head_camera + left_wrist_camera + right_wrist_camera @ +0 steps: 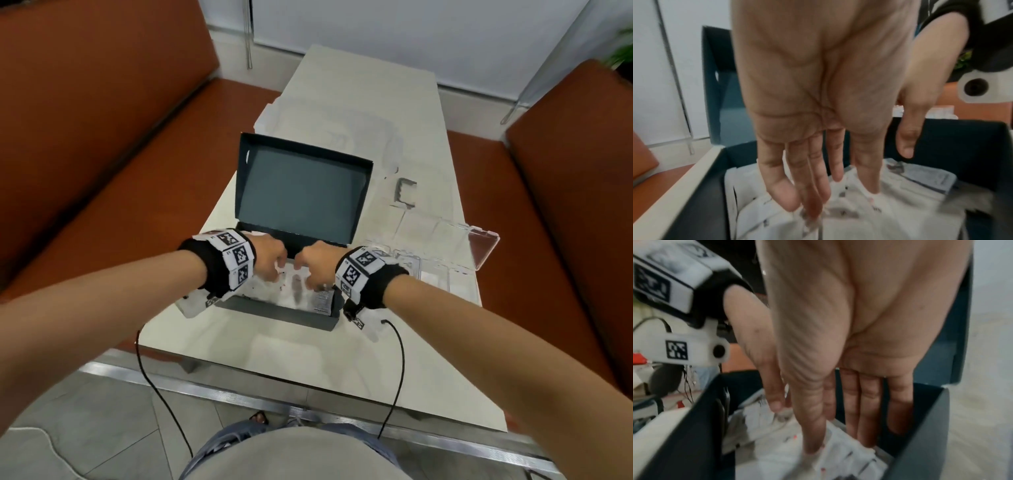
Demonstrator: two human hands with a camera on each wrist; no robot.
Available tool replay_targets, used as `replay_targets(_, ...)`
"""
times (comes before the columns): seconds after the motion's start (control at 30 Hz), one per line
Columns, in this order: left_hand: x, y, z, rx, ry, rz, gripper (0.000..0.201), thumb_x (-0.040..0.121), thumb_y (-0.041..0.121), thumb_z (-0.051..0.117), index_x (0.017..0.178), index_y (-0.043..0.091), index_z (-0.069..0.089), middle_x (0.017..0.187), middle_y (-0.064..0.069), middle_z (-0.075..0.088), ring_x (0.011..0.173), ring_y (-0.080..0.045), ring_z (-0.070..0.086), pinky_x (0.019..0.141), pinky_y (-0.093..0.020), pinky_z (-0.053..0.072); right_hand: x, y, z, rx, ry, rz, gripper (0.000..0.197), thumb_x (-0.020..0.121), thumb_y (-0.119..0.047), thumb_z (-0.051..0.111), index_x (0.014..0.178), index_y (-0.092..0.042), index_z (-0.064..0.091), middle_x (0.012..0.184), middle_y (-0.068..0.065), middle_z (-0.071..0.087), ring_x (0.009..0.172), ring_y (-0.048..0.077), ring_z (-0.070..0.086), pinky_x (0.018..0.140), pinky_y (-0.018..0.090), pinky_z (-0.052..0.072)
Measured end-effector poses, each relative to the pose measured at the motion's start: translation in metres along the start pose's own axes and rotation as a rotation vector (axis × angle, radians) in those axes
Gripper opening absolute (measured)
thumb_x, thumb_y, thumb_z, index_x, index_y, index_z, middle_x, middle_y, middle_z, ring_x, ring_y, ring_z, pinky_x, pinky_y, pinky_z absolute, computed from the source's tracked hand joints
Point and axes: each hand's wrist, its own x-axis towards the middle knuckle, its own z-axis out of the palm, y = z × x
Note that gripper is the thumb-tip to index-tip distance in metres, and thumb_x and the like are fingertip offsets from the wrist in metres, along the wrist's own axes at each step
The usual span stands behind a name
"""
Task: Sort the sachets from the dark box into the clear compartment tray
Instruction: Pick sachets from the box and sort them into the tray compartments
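The dark box (284, 313) sits open in the middle of the table, its lid (301, 192) standing up behind it. White sachets (298, 291) with dark and red print lie piled inside. Both hands reach down into the box side by side. My left hand (274, 263) points its straight fingers (781, 194) at the sachets (859, 219), tips touching the pile. My right hand (313, 270) also has its fingers (813, 443) extended, one tip pressing on a sachet (842, 456). Neither hand visibly holds a sachet. The clear compartment tray (479, 246) lies to the right of the box.
Orange bench seats (102, 171) flank the pale table (257, 346) on both sides. A clear plastic piece (342, 123) lies beyond the box lid, with a small grey bracket (406, 193) near the tray. Black cables (397, 377) hang from both wrists over the near table edge.
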Motion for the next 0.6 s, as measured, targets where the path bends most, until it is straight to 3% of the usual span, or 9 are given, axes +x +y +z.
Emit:
replay_targets(0.07,0.004,0.001,0.008,0.037,-0.023,0.033,0.060,0.080,0.031,0.074,0.133,0.017,0.051,0.124,-0.005,0.059,0.110,-0.024,0.057,0.086,-0.030,0.047,0.007,0.001,0.010,-0.073,0.006,0.053,0.027,0.075,-0.006,0.069,0.101,-0.009,0.062,0.080,0.003,0.059,0.073,0.024,0.061,0.050,0.023,0.041)
replay_targets(0.1,0.005,0.002,0.011,0.079,-0.035,0.053,0.064,0.077,0.032,0.076,0.133,0.017,0.049,0.124,-0.006,0.057,0.111,-0.024,0.056,0.087,-0.031,0.048,0.010,0.002,0.013,-0.102,0.000,0.081,0.028,0.073,-0.007,0.070,0.100,-0.009,0.062,0.084,0.006,0.061,0.075,0.025,0.062,0.051,0.025,0.043)
replay_targets(0.17,0.006,0.007,0.018,0.177,-0.046,0.074,0.074,0.074,0.037,0.078,0.136,0.019,0.043,0.126,-0.007,0.049,0.112,-0.026,0.053,0.090,-0.035,0.048,0.013,0.004,0.018,-0.130,-0.029,0.120,0.037,0.072,-0.010,0.073,0.106,-0.010,0.061,0.101,0.010,0.061,0.086,0.027,0.063,0.061,0.029,0.049)
replay_targets(0.27,0.007,0.013,0.021,0.235,-0.040,0.089,0.083,0.076,0.040,0.077,0.141,0.012,0.034,0.130,-0.012,0.043,0.116,-0.029,0.049,0.096,-0.038,0.046,0.017,0.005,0.023,-0.131,-0.019,0.158,0.057,0.073,-0.013,0.076,0.124,-0.013,0.051,0.116,0.010,0.050,0.101,0.028,0.059,0.068,0.030,0.046)
replay_targets(0.43,0.004,0.024,0.018,0.265,-0.035,0.103,0.079,0.081,0.030,0.076,0.142,0.005,0.031,0.137,-0.015,0.045,0.125,-0.029,0.047,0.103,-0.037,0.042,0.021,0.002,0.028,-0.149,-0.050,0.219,0.071,0.073,-0.016,0.078,0.131,-0.011,0.038,0.123,0.012,0.050,0.114,0.032,0.054,0.095,0.046,0.040)
replay_targets(0.6,0.000,0.029,0.018,0.287,-0.030,0.135,0.051,0.088,0.015,0.069,0.132,0.007,0.045,0.133,-0.011,0.053,0.120,-0.028,0.054,0.098,-0.036,0.046,0.021,0.002,0.026,-0.176,-0.058,0.231,0.055,0.075,-0.020,0.079,0.121,-0.009,0.051,0.120,0.011,0.057,0.115,0.029,0.053,0.098,0.046,0.036)
